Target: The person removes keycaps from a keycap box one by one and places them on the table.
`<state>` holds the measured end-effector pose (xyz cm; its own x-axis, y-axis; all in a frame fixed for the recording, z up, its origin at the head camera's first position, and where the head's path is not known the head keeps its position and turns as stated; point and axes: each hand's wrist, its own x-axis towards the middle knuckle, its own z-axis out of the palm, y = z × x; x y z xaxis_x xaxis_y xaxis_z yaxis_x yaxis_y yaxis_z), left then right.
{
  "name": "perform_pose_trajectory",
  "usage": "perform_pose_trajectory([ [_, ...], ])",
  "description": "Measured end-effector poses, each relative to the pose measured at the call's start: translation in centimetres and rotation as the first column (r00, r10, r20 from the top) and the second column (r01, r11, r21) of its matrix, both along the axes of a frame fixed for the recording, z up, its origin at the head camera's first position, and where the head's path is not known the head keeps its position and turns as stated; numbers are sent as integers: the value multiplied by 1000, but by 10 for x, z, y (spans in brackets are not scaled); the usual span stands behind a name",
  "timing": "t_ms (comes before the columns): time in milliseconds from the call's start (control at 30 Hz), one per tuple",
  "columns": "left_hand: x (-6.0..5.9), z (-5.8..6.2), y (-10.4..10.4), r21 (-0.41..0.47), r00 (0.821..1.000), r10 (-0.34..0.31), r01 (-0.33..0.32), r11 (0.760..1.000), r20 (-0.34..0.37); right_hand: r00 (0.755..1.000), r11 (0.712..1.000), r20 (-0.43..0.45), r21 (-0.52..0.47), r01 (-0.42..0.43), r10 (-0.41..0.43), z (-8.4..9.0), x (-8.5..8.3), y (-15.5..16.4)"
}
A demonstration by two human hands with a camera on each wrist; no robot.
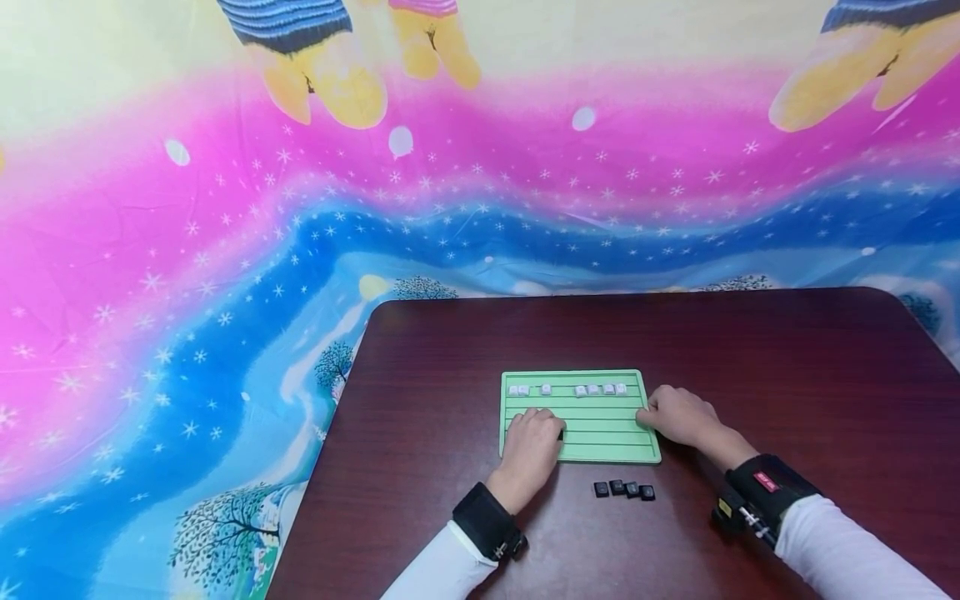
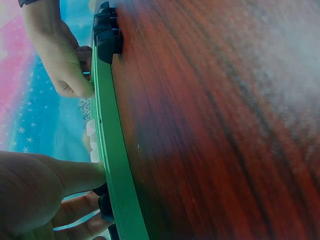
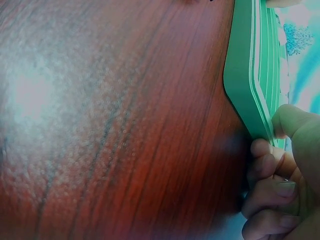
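A light green ridged tray (image 1: 600,440) lies on the table, with several white keycaps (image 1: 592,390) along its far row. My left hand (image 1: 531,442) reaches over the tray's left part, fingers bent down. Its thumb and fingers pinch a black keycap (image 2: 105,206) just above the near rim; other black pieces beside it are mostly hidden by the hand. The right hand (image 1: 681,414) grips the tray's right edge, its thumb (image 3: 290,120) on top and the other fingers curled at the side.
Several black keycaps (image 1: 632,489) lie in a loose row on the dark wooden table (image 1: 420,400), just in front of the tray. A printed pink and blue cloth (image 1: 480,167) hangs behind the table's far edge. Each wrist wears a black camera band.
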<state>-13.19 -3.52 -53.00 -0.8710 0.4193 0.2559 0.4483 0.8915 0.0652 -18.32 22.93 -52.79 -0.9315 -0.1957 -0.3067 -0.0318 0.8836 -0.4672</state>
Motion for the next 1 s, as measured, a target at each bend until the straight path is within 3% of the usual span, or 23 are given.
perform_pose_trajectory([
  [433,2,4,0,-20,1000,7,-7,1000,-3,1000,1000,4,7,4,-4,-2,0,0],
  [700,3,9,0,-15,999,14,-14,1000,33,1000,1000,-4,4,1,-1,-2,-1,1],
  [1000,8,18,1,18,999,-19,18,1000,29,1000,1000,-11,6,1,-1,-4,-1,1],
])
